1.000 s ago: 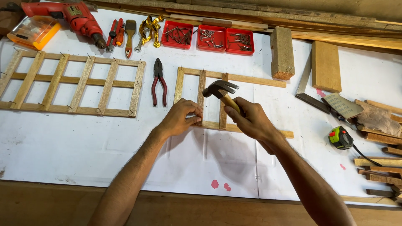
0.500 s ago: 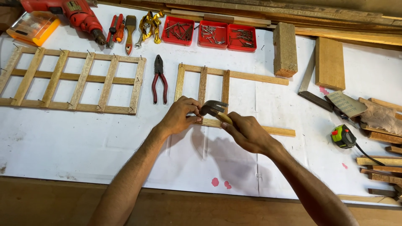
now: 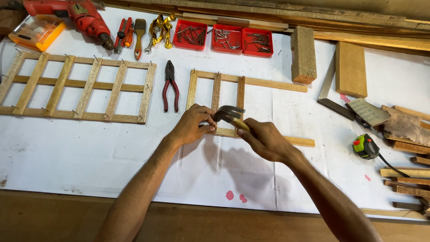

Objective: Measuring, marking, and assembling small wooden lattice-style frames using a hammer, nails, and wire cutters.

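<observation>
Pinching at the lower rail of the unfinished slat frame (image 3: 216, 96), my left hand (image 3: 190, 125) is closing its fingertips (image 3: 207, 130) there to steady the joint for striking. Just right of those fingertips, the claw hammer (image 3: 227, 114) is sitting low over the wood, my right hand (image 3: 266, 141) choking up, fingers wrapped tight around its handle. A second ago it was hanging higher; half a second ago, similarly low.

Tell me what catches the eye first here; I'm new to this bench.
At the centre, the right hand holds a hammer over a half-built wooden frame, and the left hand pinches at its lower rail. A finished lattice lies to the left. Three red trays of nails and a red drill line the top edge.
</observation>
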